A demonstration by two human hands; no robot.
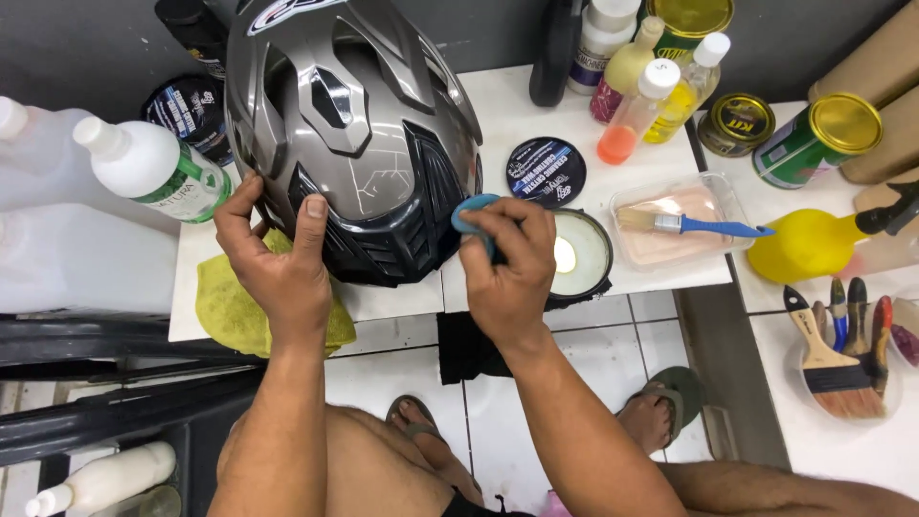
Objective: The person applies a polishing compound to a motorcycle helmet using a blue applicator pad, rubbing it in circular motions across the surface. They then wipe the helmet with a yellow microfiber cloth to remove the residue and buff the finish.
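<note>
A glossy grey and black motorcycle helmet (354, 124) rests on a white tiled counter (536, 105). My left hand (278, 263) holds its lower left edge, thumb up on the shell. In my right hand (507, 263) is a small round blue applicator pad (469, 213), pressed against the helmet's lower right side. Just right of that hand sits an open round tin of pale paste (579, 254). The tin's black lid (546, 172) lies behind it.
A yellow cloth (230, 306) lies under the helmet. A clear tray with a blue-handled brush (689, 225), several bottles (637, 105), cans (814, 139), a yellow spray bottle (814, 244) and a cup of brushes (847, 354) stand to the right. White bottles (153, 168) stand at left.
</note>
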